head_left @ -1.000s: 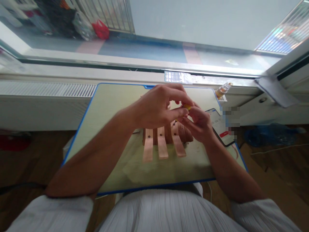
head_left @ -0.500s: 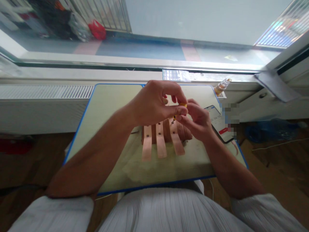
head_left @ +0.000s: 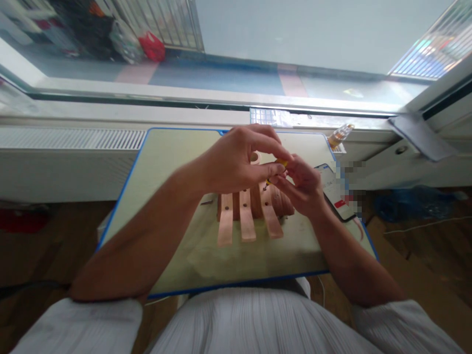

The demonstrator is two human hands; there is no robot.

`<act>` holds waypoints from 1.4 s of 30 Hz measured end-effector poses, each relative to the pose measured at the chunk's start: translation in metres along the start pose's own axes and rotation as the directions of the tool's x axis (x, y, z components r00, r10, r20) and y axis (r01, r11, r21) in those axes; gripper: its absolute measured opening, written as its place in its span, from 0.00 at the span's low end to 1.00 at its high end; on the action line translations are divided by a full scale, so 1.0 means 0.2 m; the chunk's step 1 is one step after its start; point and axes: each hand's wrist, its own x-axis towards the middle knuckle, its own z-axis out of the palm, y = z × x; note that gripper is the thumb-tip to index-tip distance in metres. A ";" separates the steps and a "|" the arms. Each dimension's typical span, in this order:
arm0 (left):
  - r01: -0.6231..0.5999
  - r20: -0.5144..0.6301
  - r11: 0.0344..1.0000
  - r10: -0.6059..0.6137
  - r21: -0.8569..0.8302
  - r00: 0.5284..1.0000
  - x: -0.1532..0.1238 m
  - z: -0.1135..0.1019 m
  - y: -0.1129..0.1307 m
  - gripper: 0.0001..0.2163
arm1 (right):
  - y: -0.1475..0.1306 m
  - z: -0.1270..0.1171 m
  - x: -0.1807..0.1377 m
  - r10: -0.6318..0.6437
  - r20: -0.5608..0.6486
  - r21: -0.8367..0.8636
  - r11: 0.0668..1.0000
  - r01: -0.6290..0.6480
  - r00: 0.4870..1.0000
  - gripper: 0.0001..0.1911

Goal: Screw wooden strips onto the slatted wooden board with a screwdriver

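Observation:
My left hand point(head_left: 245, 160) pinches the top of a small yellow-and-black screwdriver point(head_left: 282, 162) between thumb and fingers. Lower on the same tool, the fingers of my right hand point(head_left: 300, 183) are closed about it. Its dark tip points down at a screw near the upper part of the rightmost pale flat strip point(head_left: 273, 223). Two similar strips, a middle one point(head_left: 247, 223) and a left one point(head_left: 225, 228), lie beside it, each with dark screw heads or holes. All three rest across a brown, log-like block point(head_left: 285, 204), partly hidden by my hands.
A phone point(head_left: 334, 191) lies right of my right hand. Behind my left hand shows a pale ring-shaped object point(head_left: 255, 158). A thin dark piece point(head_left: 207, 202) lies left of the block. A clear bottle with amber contents point(head_left: 339, 136) stands by the table's point(head_left: 177, 147) far right corner.
The fingers of my left hand have shifted on the screwdriver's top, and the handle tilts slightly differently. The strips and block stay in place; the view has moved slightly.

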 end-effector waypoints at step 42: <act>-0.052 -0.052 0.998 0.054 0.034 0.997 0.00 0.01 -0.02 0.06 | 0.00 -0.02 0.01 -0.073 0.059 -0.035 0.997 0.075 0.996 0.08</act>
